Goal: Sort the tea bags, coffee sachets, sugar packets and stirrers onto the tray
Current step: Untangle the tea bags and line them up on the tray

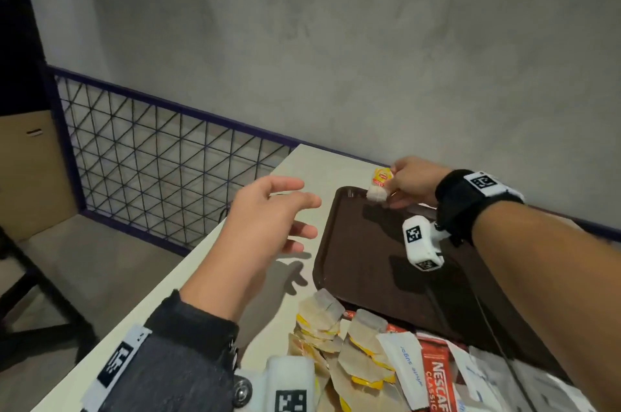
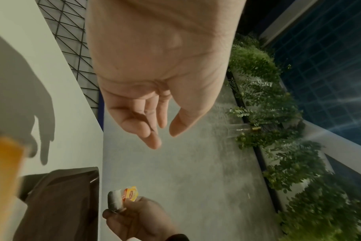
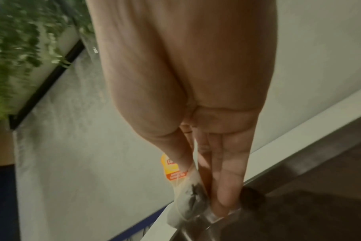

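Observation:
A dark brown tray (image 1: 363,253) lies on the pale table (image 1: 208,277). My right hand (image 1: 408,181) pinches a tea bag (image 1: 378,190) with a yellow tag (image 1: 382,175) at the tray's far left corner; the bag (image 2: 115,199) and its tag (image 3: 171,168) show in both wrist views. My left hand (image 1: 268,220) hovers above the table left of the tray, fingers spread and loosely bent, holding nothing (image 2: 155,130). A heap of tea bags (image 1: 322,327), white sugar packets (image 1: 408,368) and a red coffee sachet (image 1: 437,381) lies at the tray's near edge.
A grey wall (image 1: 336,42) runs behind the table. A purple-framed wire grid railing (image 1: 151,169) stands to the left, with a cardboard box (image 1: 30,176) and a dark chair frame (image 1: 43,294) beyond the table's left edge. Green plants (image 2: 278,114) show in the left wrist view.

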Available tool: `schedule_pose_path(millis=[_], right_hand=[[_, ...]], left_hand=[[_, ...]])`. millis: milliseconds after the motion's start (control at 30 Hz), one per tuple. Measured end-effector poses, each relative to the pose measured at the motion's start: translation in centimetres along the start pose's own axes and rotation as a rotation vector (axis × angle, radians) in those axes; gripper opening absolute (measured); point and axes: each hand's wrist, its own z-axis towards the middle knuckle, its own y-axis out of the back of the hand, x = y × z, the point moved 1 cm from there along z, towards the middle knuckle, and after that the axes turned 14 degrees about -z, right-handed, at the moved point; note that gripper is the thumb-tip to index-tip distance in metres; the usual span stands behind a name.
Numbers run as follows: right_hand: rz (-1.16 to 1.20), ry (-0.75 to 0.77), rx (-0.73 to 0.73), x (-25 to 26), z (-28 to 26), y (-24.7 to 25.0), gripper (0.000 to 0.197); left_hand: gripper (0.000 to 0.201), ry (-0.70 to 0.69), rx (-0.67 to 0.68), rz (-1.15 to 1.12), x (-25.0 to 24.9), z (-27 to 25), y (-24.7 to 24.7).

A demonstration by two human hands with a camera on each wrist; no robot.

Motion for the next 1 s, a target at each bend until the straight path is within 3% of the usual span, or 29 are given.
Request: schedule_pose_path(millis=[367,667,833,1000], right_hand=[[-0.044,-0.032,0.060,0.4,6.1,-3.2,0.019],[-0.057,-0.041,-0.008,0.5,6.8,-4.6,0.018],[0.000,-0.043,0.007,0.0,6.3,-4.9,0.065],[0.019,0.004,-0.024,0.0,6.7,-5.6,0.076]], left_hand=[[0.018,0.000,0.020,-0.070,-0.2,0.6,0.2],[0.016,0.010,0.041,-0.055,-0.2,0.3,-0.1],[0.015,0.009,0.037,-0.060,-0.2,0.1,-0.2],[0.015,0.006,0.036,-0.054,-0.2,0.1,-0.3]])
